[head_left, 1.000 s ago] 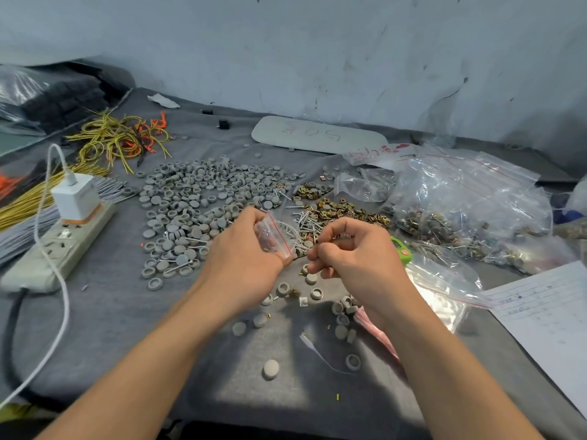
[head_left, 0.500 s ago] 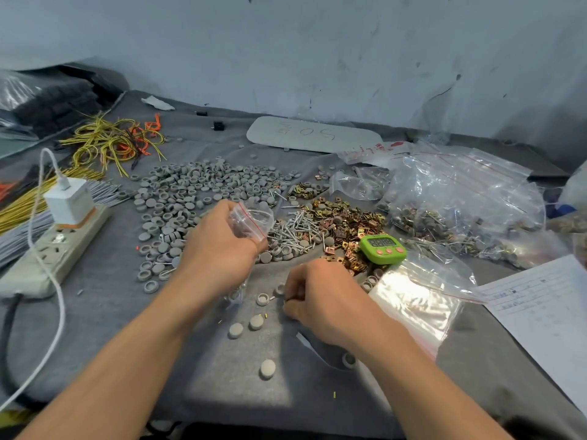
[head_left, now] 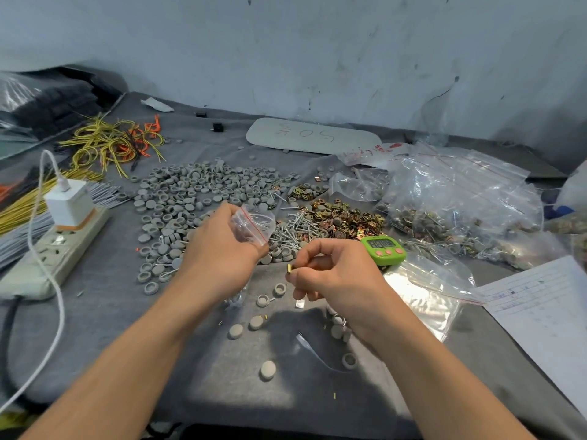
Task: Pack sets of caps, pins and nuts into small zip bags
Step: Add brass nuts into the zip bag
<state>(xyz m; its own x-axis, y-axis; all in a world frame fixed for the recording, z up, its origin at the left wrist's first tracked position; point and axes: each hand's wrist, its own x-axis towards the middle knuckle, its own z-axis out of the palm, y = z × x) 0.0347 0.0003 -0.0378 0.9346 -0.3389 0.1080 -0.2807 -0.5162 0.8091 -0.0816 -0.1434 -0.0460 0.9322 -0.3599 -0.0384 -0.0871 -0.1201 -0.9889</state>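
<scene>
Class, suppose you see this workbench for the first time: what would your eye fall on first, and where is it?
At the centre, the left hand holds a small zip bag while the right hand pinches a small brass-coloured piece beside it. Behind them lies a spread of grey caps, with a bright green timer to the right and a tangle of yellow and orange wires at far left.

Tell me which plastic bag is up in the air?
The small zip bag pinched in the left hand; the other bags lie on the grey table.
</scene>
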